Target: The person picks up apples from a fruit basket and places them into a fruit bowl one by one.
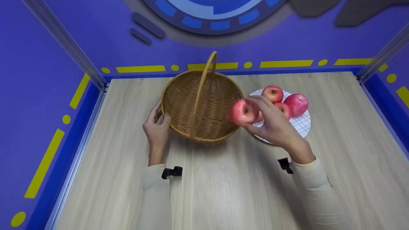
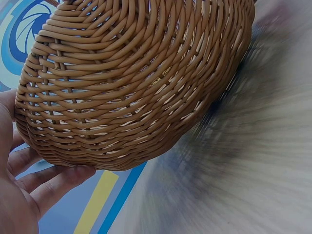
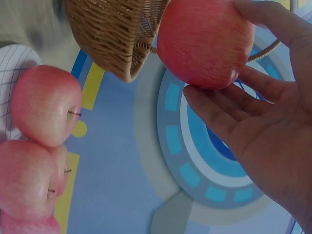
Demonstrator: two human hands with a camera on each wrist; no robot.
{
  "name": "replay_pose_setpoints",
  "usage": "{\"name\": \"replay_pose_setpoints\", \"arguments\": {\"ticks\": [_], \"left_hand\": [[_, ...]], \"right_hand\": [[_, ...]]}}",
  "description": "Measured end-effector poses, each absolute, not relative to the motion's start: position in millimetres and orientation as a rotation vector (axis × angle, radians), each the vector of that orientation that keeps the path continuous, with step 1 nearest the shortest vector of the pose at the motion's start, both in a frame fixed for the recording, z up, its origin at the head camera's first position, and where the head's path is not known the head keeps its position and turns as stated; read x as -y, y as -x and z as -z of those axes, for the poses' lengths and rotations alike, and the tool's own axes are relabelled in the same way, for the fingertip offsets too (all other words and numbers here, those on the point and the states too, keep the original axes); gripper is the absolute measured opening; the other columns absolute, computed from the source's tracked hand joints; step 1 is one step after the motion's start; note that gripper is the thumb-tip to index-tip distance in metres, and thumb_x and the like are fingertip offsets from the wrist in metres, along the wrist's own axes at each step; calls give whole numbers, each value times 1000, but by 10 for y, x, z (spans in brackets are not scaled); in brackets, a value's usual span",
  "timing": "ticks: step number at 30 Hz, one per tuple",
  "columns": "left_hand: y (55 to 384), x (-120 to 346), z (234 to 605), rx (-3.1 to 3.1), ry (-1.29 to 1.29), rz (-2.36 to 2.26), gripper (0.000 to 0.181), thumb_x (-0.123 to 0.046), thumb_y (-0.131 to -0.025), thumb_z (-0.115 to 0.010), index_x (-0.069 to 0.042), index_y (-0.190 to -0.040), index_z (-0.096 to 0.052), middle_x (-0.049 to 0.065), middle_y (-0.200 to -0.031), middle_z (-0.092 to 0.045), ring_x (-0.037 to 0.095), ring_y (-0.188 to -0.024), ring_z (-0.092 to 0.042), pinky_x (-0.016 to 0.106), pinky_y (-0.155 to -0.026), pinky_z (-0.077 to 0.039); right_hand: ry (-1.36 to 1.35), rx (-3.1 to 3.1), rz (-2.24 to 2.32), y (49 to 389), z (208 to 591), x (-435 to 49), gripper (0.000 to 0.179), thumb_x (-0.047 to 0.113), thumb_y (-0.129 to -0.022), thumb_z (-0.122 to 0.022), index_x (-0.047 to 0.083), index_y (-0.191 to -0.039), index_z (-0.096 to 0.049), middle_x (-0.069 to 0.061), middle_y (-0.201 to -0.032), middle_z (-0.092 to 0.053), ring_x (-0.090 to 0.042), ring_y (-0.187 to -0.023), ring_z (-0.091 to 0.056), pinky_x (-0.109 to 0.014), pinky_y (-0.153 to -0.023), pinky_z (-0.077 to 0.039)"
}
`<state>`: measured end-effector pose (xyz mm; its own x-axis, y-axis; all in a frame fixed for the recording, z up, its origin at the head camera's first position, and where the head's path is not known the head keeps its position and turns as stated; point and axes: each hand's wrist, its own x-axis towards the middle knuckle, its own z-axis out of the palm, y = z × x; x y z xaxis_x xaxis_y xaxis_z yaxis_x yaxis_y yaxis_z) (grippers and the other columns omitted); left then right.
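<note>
My left hand [image 1: 157, 129] grips the left side of a brown wicker basket [image 1: 182, 105] with a tall arched handle; no fruit shows inside it. In the left wrist view, fingers [image 2: 63, 185] lie against the woven outside of the basket [image 2: 122, 97]. My right hand [image 1: 274, 124] pinches a red apple [image 1: 241, 111] between thumb and fingers at the basket's right rim. The right wrist view shows this apple [image 3: 207, 41] beside the basket's edge. Close to the right hand, a plate with a white checked lining [image 1: 302, 126] bears several apples [image 1: 272, 93] and a pinker fruit [image 1: 298, 103].
A pale wood table [image 1: 211, 185] lies under everything. Blue printed panels [image 1: 105, 41] with yellow marks enclose its back and both sides. Black wrist mounts [image 1: 172, 172] sit at both sleeve cuffs.
</note>
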<state>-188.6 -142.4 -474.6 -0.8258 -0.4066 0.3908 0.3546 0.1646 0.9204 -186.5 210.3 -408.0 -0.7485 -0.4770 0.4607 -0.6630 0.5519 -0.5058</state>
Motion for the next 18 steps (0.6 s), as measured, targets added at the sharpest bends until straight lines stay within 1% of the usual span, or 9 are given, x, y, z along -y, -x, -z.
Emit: {"name": "replay_pose_setpoints", "arguments": {"ticks": [3, 9, 14, 18], "left_hand": [[1888, 1429, 4749, 1868, -48, 1724, 46, 11, -93, -61, 8, -139, -65, 22, -142, -64, 43, -123, -66, 54, -109, -50], [1891, 1427, 4753, 1870, -33, 1722, 46, 11, -94, -61, 9, -140, -64, 24, -142, -63, 44, -126, -64, 58, -108, -49], [1888, 1422, 4760, 1872, -21, 1713, 46, 12, -94, -61, 9, -140, -63, 24, -143, -63, 44, -129, -62, 58, -108, -49], [1892, 1421, 4762, 1865, -27, 1722, 46, 11, -94, -61, 9, -140, -64, 24, -143, -63, 45, -128, -63, 59, -109, -48]], "right_hand": [[-918, 2512, -971, 1844, 4098, -2194, 71, 10, -81, -93, -2, -142, -59, -12, -143, -61, -25, -136, -53, -24, -113, -41], [-855, 2489, -968, 1806, 4149, -2410, 77, 2, -75, -95, -3, -143, -59, -15, -143, -61, -28, -133, -55, -17, -111, -39], [-799, 2500, -966, 1764, 4189, -2588, 84, -3, -71, -96, -4, -146, -57, -17, -142, -61, -29, -132, -56, -13, -109, -38], [-725, 2522, -1017, 1722, 4214, -2727, 83, -7, -71, -95, -4, -145, -57, -17, -140, -61, -26, -126, -56, -11, -101, -42]]}}
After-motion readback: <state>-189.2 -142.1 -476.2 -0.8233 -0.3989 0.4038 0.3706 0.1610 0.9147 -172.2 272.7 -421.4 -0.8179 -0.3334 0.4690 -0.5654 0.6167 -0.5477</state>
